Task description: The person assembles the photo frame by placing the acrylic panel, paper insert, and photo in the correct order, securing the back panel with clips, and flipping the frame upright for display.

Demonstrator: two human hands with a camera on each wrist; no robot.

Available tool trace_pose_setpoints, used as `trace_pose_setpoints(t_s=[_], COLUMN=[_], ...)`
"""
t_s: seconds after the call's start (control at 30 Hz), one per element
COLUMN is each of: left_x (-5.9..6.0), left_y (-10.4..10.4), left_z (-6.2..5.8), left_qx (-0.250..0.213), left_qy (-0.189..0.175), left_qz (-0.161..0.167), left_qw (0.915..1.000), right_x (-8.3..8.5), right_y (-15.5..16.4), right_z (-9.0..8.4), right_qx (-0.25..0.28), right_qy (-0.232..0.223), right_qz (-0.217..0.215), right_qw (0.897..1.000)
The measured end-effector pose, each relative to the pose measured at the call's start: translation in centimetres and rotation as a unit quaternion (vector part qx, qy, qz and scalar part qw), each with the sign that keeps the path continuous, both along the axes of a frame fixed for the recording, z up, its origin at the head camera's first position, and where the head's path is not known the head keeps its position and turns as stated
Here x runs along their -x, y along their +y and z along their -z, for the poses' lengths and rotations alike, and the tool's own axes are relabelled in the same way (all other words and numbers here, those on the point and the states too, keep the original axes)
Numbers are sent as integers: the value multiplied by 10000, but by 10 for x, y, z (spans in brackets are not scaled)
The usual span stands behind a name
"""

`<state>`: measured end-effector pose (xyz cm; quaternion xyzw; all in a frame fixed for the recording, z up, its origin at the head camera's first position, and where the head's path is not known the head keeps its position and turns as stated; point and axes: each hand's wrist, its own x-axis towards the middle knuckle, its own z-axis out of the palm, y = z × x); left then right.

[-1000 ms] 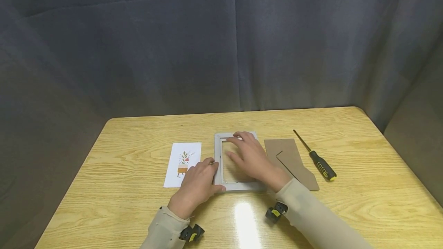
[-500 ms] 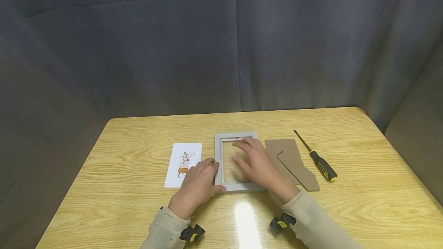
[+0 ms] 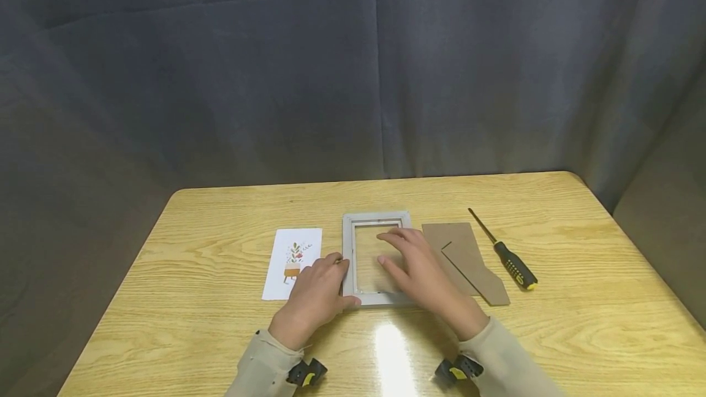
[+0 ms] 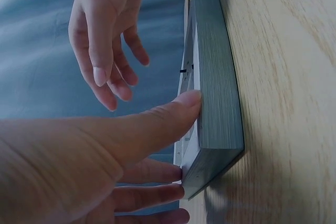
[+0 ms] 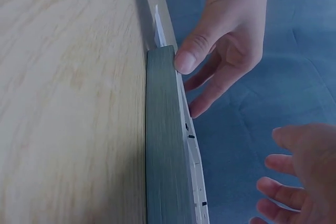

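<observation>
- Grey, rectangular picture frame [image 3: 383, 300], lying flat near the middle of the yellow wood-grain table [image 3: 193, 329]. Cannot tell about any clear sheet inside.
- At the frame's 8 o'clock: bare left hand [image 3: 315, 290], holding the near corner between thumb and fingers.
- Over its 4 o'clock side: bare right hand [image 3: 421, 268], thumb and fingers spread wide, holding nothing.
- Step in hand, most likely: making the frame ready, left hand for steadying, right hand for work inside.
- Next, probably needed: a firm left hold and a soft right touch.
- Just beside, at 9 o'clock, partly under the left hand's view: white paper card [image 3: 287, 256] with a potted plant picture.
- Just beside, at 3 o'clock: flat brown board [image 3: 463, 262] with thin dark lines.
- Farther out, at 3 o'clock: black-and-yellow-handled screwdriver [image 3: 515, 265].
</observation>
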<state>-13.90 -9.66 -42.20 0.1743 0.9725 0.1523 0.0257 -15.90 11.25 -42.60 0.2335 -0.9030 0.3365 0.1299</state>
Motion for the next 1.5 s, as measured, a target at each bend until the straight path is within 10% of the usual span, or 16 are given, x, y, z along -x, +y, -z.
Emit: trace_pose_setpoints(t_s=[0.6, 1.5], left_x=[-1, -4], left_y=[0, 0], left_z=[0, -20], left_qx=[15, -336], left_qy=[-57, 996], left_qz=[-14, -212], left_qw=[10000, 9942], right_x=[-9, -13], right_y=[8, 6], right_z=[6, 1], right_qx=[47, -178], right_qy=[-60, 29], right_qz=[107, 107], right_qw=[9999, 9998])
